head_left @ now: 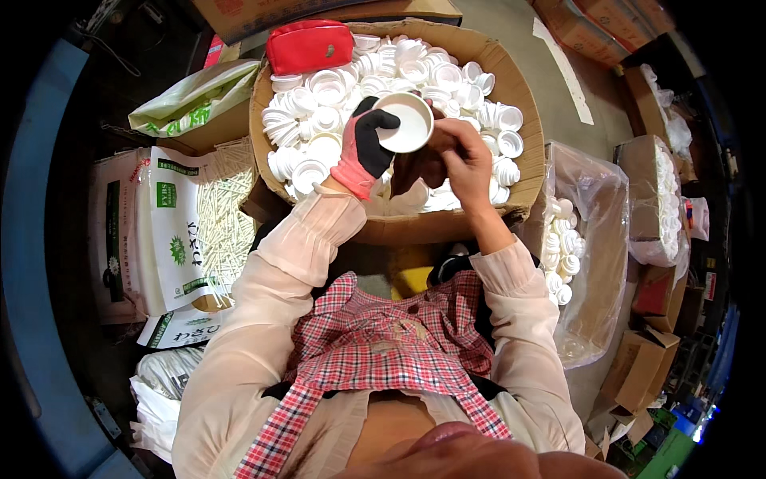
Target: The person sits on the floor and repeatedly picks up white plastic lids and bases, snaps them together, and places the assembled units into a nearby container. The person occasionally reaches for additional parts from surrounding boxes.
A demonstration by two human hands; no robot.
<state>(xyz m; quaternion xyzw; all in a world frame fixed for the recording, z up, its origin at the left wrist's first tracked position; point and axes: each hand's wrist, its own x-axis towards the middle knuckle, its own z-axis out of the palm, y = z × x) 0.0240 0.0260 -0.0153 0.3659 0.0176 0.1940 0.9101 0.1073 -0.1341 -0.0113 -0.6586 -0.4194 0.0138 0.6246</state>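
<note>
My left hand (365, 148), in a pink and black work glove, is closed on the edge of a round white plastic cap (408, 122). The cap is tilted so that its shallow inside faces up, with my thumb over its rim. Just right of it is my bare right hand (463, 160), its fingers bent and drawn together. A dark brown patch lies by those fingers; I cannot make out what it is or what they hold. Both hands are above a large cardboard box (527, 120) heaped with white plastic caps (327, 86) of several sizes.
A red pouch (309, 46) rests on the box's far left edge. To the left is a sack (171, 227) beside many thin pale sticks (227, 223). On the right, a plastic-lined box (594, 263) holds more white parts (563, 247). Cardboard boxes (638, 363) stand farther right.
</note>
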